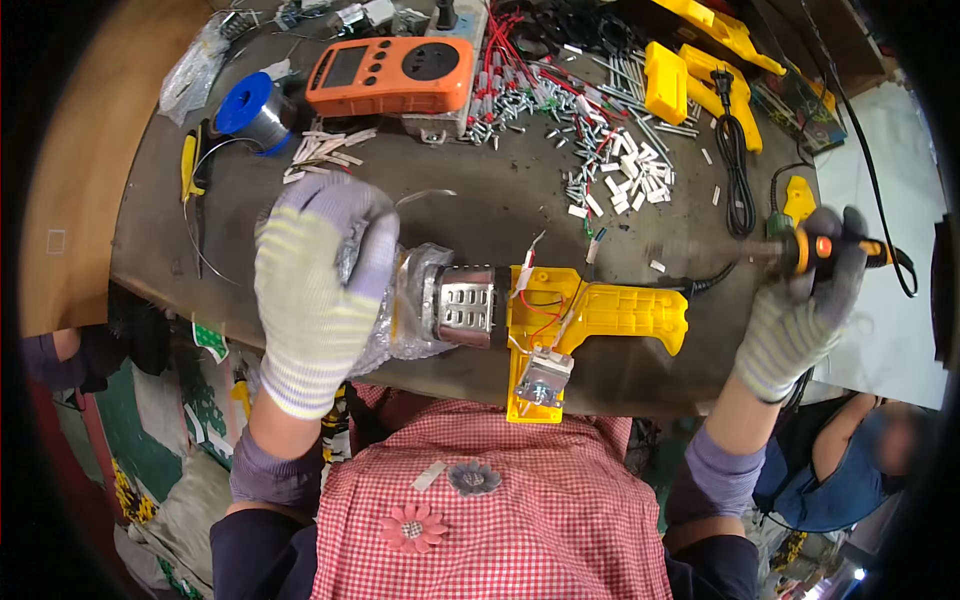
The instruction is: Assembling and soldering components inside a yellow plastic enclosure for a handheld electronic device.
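Note:
My left hand [325,290], in a striped knit glove, is closed on a thin solder wire [430,193], whose free end sticks out past the fingers. Beside it, clear bubble wrap [410,300] surrounds part of a slotted metal tube [468,307]. That tube meets a yellow pistol-shaped housing half [625,312] lying open, with red and white wires and a metal component [545,377] on it. Off to the right, my gloved right hand [805,300] grips a soldering iron [822,247] with an orange-and-black handle. Its shaft points left and is blurred by motion.
A blue solder spool [250,112], yellow-handled pliers [192,170] and an orange multimeter [392,77] stand far left. Behind the housing lie loose screws [590,110], white connectors [635,175] and yellow shells [665,85]. A coiled black cord [737,180] lies right. Another person [850,460] sits at lower right.

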The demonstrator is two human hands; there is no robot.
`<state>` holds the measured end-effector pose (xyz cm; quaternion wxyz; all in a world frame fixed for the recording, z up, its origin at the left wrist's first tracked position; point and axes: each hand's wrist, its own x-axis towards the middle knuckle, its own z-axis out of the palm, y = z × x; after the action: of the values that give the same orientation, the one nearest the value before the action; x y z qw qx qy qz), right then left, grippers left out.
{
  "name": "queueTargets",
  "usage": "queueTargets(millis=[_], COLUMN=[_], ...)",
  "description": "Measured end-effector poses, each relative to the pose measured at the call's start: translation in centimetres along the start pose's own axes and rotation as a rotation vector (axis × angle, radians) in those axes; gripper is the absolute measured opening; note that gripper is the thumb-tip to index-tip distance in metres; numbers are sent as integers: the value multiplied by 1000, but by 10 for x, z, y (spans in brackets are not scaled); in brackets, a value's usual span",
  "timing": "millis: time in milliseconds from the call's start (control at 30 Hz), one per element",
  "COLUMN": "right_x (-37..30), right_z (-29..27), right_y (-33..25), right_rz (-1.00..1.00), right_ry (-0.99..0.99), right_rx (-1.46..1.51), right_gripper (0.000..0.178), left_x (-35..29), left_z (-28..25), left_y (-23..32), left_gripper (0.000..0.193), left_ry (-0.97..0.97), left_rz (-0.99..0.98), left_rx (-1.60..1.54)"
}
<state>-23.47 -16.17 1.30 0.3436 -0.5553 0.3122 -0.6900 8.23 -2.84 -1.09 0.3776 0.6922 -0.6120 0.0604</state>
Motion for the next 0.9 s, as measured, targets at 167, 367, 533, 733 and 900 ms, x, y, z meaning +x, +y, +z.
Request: queueTargets(millis=[167,367,533,733,900], right_x=[-33,-48,-52,-52,-54], right_z=[9,20,19,12,13], right_y=[-6,0,0,1,1], right_rz=[267,274,275,303,306], right_ry=[16,-15,-35,-83,-69], right_rx=[318,356,346,411,405], right_gripper=[40,38,38,37,36], left_x=[-17,-25,-26,-28,-27], left_z=[-14,-2,1,3,4], left_y=[29,34,35,32,32], left_gripper=[36,25,26,34,33], left_ry=[-125,-245,-277,-305,-305], left_rz=[320,303,311,337,366], left_rx=[-190,-196,-197,-161,-147])
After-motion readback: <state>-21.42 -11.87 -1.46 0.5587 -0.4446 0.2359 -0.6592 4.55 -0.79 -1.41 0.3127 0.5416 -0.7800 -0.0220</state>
